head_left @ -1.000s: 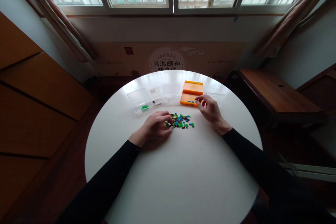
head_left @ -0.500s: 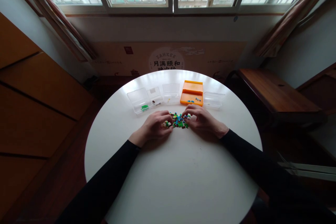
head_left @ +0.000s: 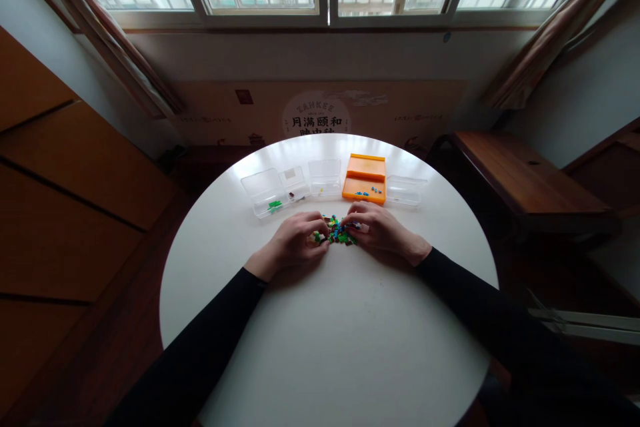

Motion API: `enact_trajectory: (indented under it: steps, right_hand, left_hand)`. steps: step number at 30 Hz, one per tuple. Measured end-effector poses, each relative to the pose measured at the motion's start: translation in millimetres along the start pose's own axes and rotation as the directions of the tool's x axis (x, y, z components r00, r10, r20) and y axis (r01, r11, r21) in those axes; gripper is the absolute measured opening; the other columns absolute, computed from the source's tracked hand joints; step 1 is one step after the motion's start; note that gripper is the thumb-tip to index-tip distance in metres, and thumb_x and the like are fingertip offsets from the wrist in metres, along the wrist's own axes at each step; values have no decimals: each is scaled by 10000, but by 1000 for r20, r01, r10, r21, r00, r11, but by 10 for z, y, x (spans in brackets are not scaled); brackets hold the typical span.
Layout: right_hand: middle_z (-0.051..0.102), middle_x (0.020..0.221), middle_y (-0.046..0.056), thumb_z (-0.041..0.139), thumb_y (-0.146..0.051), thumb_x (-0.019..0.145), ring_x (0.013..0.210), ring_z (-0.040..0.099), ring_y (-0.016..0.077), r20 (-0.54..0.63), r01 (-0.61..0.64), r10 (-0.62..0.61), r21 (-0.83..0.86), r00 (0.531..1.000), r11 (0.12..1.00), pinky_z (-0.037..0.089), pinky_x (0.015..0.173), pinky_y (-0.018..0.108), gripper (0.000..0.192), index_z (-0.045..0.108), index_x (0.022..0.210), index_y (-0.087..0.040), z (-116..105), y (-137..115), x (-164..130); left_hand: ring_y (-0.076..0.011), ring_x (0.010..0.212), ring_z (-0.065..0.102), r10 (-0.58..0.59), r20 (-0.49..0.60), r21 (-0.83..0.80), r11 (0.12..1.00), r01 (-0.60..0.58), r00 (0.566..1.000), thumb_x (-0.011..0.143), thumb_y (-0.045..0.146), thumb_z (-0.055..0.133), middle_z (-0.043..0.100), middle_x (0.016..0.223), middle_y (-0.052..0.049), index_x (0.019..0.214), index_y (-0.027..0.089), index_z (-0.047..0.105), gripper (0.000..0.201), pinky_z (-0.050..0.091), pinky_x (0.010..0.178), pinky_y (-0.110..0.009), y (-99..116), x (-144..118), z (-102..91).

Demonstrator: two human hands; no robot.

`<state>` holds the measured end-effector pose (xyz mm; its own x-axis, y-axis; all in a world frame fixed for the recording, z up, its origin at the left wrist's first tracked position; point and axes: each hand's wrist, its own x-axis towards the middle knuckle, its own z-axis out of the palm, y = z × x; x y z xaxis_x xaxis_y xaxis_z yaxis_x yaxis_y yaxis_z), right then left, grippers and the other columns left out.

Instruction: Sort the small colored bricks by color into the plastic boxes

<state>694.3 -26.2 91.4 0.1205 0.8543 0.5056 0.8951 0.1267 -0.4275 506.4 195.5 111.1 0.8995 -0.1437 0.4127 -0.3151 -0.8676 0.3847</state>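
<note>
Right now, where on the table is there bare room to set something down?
The near half of the table, between the two sleeves and toward the front edge, is bare, as are its left and right edges. It is crowded where the left hand and right hand meet at the pile of small bricks, and along the back row: clear boxes and orange box.

The little pile of bricks [head_left: 339, 232] is way too small to make out shapes, and both hands cover its sides, left hand [head_left: 296, 240] and right hand [head_left: 381, 230]. Can't tell if either one actually pinches a piece. Stuff inside the clear boxes [head_left: 270, 193] and the orange box [head_left: 364, 185] is just specks. The surface's near edge [head_left: 350, 407] gets cut off by the bottom.
</note>
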Motion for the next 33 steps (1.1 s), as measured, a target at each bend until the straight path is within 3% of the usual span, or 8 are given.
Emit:
enact_trajectory:
  steps: [5, 16, 23, 26, 29, 33]
  right_hand:
    - [738, 1054, 76, 733, -308, 1080, 889, 654, 222, 1, 3, -3, -15, 1000, 1000, 537, 805, 358, 96, 785, 1024, -250, 12, 13, 13]
    - [747, 1084, 86, 740, -341, 1083, 912, 676, 235, -13, -4, 3, -53, 1000, 999, 553, 822, 376, 115, 794, 1039, -249, 28, 23, 10]
    - [764, 1073, 77, 700, -309, 1108, 949, 711, 241, -99, -38, 41, 25, 994, 999, 569, 862, 387, 107, 790, 1080, -258, 2, 85, 30]
    - [760, 1064, 79, 679, -288, 1110, 968, 713, 252, -247, -136, 132, -1, 960, 991, 576, 882, 405, 125, 793, 1074, -251, -37, 127, 38]
    - [745, 1055, 83, 654, -303, 1116, 956, 707, 255, -406, -256, 224, -25, 886, 966, 577, 866, 404, 168, 800, 1070, -232, -92, 190, 33]
    - [730, 996, 74, 650, -332, 1103, 851, 674, 240, -481, -387, 311, -66, 820, 920, 560, 800, 395, 207, 816, 1057, -218, -152, 301, 2]
  left_hand:
    - [-215, 893, 720, 0, 7, -4, 1000, 0, 1000, 895, 232, 744, 749, 1002, -49, 954, 250, 741, 61, 546, 826, -332, 3, 5, -7]
    - [-220, 910, 725, -1, 8, -8, 1000, 1, 1000, 897, 235, 742, 748, 1004, -48, 950, 251, 744, 55, 555, 845, -335, -8, 4, -3]
    - [-216, 910, 726, -4, 1, -5, 1000, 4, 1000, 905, 231, 743, 757, 1027, -51, 960, 246, 749, 57, 547, 844, -335, -11, -1, -3]
    - [-219, 925, 734, -10, 2, -5, 1000, 10, 1000, 914, 247, 743, 763, 1038, -50, 957, 244, 747, 44, 549, 857, -337, -7, 2, -8]
    - [-225, 946, 743, -15, 13, 5, 1000, 14, 1000, 921, 267, 745, 768, 1048, -52, 964, 247, 752, 49, 552, 867, -338, -9, 4, -10]
    - [-228, 948, 745, -6, 14, 19, 1000, 6, 1000, 921, 283, 755, 773, 1052, -52, 982, 251, 760, 70, 549, 854, -336, -18, -1, -6]
